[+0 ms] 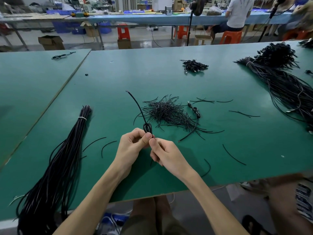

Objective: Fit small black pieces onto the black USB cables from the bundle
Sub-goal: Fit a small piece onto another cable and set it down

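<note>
Over the green table, my left hand and my right hand meet and pinch one black cable coiled into small loops. Its free end curves up and away to the left. What my right fingers pinch at the coil is too small to tell. A heap of short thin black pieces lies just beyond my hands. A long tied cable bundle runs down the left side.
A coiled cable with a USB plug lies right of the heap. A small pile of coiled cables sits farther back, and a large cable bundle fills the right. Loose short pieces scatter near the table's front edge. A seated person's leg is at right.
</note>
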Demonstrator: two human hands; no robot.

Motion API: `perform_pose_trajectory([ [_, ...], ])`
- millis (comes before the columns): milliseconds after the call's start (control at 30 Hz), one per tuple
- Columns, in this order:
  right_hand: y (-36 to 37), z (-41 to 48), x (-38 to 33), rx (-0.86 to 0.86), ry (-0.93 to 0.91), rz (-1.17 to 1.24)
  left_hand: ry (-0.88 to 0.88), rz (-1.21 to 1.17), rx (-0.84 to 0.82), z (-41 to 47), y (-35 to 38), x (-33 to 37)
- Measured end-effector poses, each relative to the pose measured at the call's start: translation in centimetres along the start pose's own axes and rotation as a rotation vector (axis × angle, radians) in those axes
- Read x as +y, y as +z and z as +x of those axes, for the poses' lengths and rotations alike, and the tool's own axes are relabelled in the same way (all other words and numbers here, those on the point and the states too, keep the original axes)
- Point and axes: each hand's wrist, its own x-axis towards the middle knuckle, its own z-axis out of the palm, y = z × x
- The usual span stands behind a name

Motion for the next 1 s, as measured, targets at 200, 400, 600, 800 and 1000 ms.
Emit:
perform_pose_trajectory([
  [200,0.0,0.0,0.4,0.024,-0.012,0.021,-0.043,-0.017,0.01,-0.1,0.2,0.4],
  [400,0.0,0.0,0.2,0.113,-0.028,0.071,-0.058,0.054,0.024,-0.2,0.7,0.2],
  [600,-0.6,0.2,0.9,0.268,-0.031,0.068,0.353,0.609,0.336,-0.3,-0.3,0.7],
  [800,-0.3,0.3,1.2,0.192,-0.071,-0.004,0.79,1.459,-0.118,0.9,-2.6,1.9],
  [1000,-0.5,0.1,1.0,0.187,-0.085,0.066,0.672,1.352,-0.336,1.1,-3.1,3.0],
])
